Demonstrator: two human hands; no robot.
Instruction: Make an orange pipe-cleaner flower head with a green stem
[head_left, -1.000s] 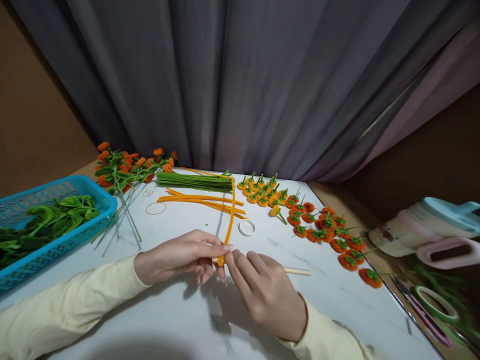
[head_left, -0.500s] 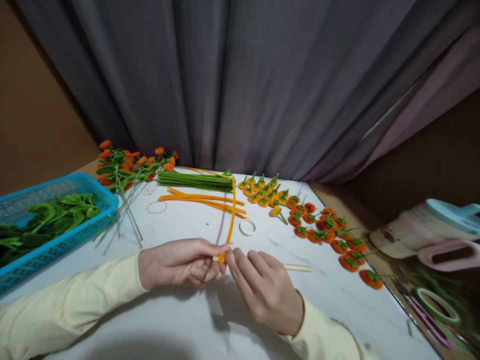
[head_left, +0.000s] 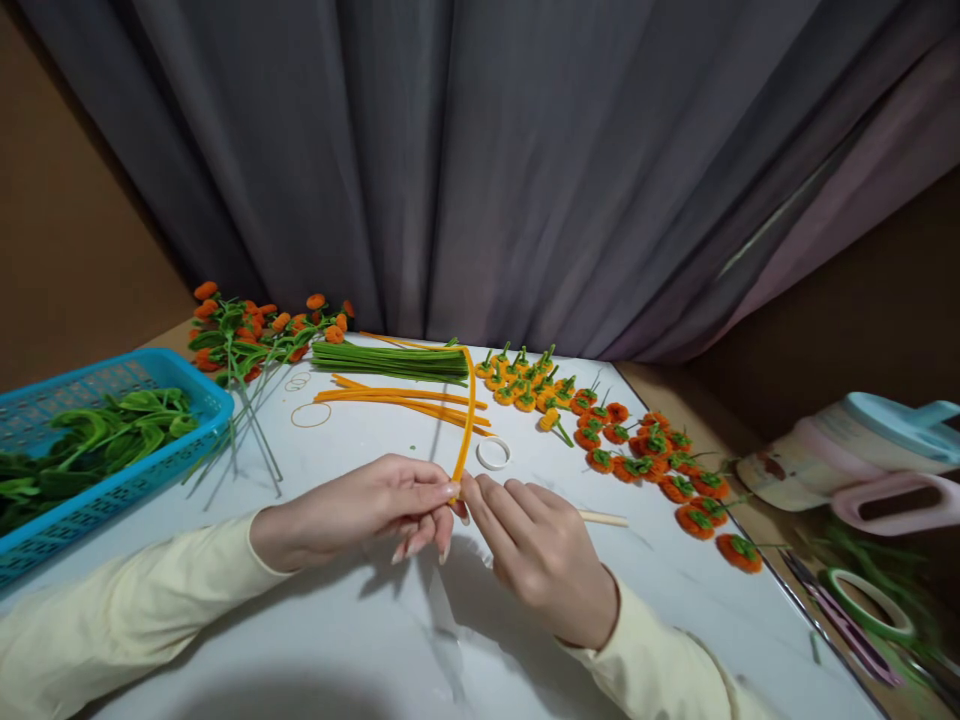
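Thumb and forefinger of my left hand (head_left: 382,505) pinch the lower end of an orange fuzzy strip (head_left: 469,420); the other fingers hang loosely below. The strip rises from the fingertips, then bends sharply left behind the green stems. Close against it, my right hand (head_left: 536,545) is curled round a thin pale stick (head_left: 604,519), whose far end sticks out to the right. Its fingertips meet the strip's lower end, where the stick's near end is hidden. A white ring (head_left: 493,454) lies just beyond my hands.
Green stems (head_left: 390,362) and orange strips (head_left: 401,398) lie at the back. A blue basket (head_left: 217,425) of leaves and orange flowers (head_left: 251,335) are left. Yellow heads (head_left: 525,383), orange heads (head_left: 651,452), a cup (head_left: 810,450), scissors (head_left: 844,620) and green tape (head_left: 870,603) stretch rightward.
The stick's near end no longer shows at my left fingertips. My left hand's lower fingers have loosened and spread, and my right hand has shifted slightly right.
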